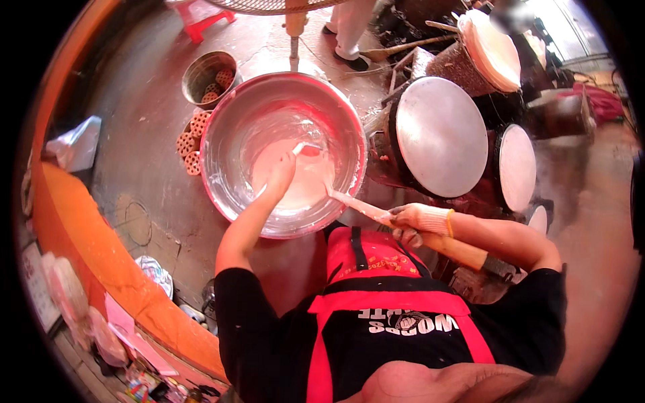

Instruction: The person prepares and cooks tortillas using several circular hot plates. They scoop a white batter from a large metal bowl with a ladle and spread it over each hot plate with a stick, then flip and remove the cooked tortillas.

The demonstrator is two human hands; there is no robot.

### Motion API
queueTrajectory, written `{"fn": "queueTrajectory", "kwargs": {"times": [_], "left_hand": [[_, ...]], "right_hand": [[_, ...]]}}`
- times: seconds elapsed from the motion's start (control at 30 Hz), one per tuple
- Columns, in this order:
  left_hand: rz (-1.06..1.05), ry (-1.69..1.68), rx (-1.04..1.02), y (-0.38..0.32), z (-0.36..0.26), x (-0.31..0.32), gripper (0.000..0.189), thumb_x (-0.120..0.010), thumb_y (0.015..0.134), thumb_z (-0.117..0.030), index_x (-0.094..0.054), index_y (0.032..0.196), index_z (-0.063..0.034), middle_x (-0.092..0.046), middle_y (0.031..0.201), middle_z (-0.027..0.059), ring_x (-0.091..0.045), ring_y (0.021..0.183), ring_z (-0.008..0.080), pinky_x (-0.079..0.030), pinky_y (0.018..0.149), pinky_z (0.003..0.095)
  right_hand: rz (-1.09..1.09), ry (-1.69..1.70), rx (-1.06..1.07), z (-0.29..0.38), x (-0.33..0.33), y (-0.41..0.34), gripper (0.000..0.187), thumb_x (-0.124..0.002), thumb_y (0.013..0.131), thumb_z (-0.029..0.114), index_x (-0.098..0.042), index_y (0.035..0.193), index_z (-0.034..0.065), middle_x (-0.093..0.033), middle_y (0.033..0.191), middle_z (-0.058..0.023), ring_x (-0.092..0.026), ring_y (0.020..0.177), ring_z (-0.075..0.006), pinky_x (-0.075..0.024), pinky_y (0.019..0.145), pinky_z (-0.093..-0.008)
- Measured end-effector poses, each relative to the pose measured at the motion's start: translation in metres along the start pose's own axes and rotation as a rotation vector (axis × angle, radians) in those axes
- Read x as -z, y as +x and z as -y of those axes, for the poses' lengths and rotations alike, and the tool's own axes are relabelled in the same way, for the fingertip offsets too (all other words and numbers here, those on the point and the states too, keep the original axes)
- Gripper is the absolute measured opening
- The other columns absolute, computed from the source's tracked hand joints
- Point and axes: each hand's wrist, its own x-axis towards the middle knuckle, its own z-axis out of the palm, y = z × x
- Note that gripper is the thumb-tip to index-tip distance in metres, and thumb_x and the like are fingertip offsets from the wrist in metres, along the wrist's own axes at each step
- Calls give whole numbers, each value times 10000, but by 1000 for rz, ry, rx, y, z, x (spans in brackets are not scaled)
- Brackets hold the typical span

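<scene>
A wide metal basin [227, 131] with a red-lit rim stands before me. Pale, thick batter-like paste [310, 176] covers its bottom and smears its wall. My left hand [283, 170] is bare and reaches over the basin, closed on a white-handled utensil [308, 149]. The utensil's head is at the paste; whether it is a ladle or a scraper I cannot tell. In a knitted work glove with dark-stained fingers, my right hand [410, 221] grips a long wooden paddle or stick [365, 207]. Its paste-coated far end slants over the basin's right rim.
Right of the basin are round flat griddle plates, one large [443, 136] and one smaller [518, 169]. Pale round sheets [496, 50] top a bucket behind. Honeycomb coal briquettes [186, 143] lie left, beside a metal bucket [189, 83]. A fan [295, 25] and a person's legs [347, 32] stand beyond.
</scene>
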Motion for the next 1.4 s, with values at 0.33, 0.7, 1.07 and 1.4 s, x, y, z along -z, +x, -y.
{"fn": "queueTrajectory", "kwargs": {"times": [0.33,0.7,1.07,1.4], "left_hand": [[725,-652,108,19,5,-18,241,-478,879,-77,-431,1105,-9,-491,742,81,-487,486,130,-391,364,219],[988,-2816,816,-140,-68,30,125,-404,911,-15,-418,1034,2,-371,645,26,-340,402,55,-278,282,160],[341,-2804,243,-232,-46,288,207,-337,972,-64,-385,1103,89,-374,726,56,-388,466,84,-380,351,192],[-52,-1976,240,-252,-22,534,136,-425,949,-88,-405,1036,15,-384,676,10,-354,414,29,-300,297,152]], "right_hand": [[-258,-454,364,-38,9,52,503,-430,946,304,-281,1410,181,-490,675,-58,-442,454,-152,-402,420,-318],[-511,-1579,586,-137,24,13,735,-435,843,68,-37,1460,96,-608,889,-213,-619,789,-369,-496,641,-452],[-940,-1760,1457,-196,23,-14,711,-542,795,121,-246,1441,151,-551,744,-121,-589,538,-252,-457,442,-379],[-1480,-1486,1798,-118,-8,-106,546,-553,803,121,-476,1307,316,-524,779,-34,-579,541,-222,-492,469,-349]]}}
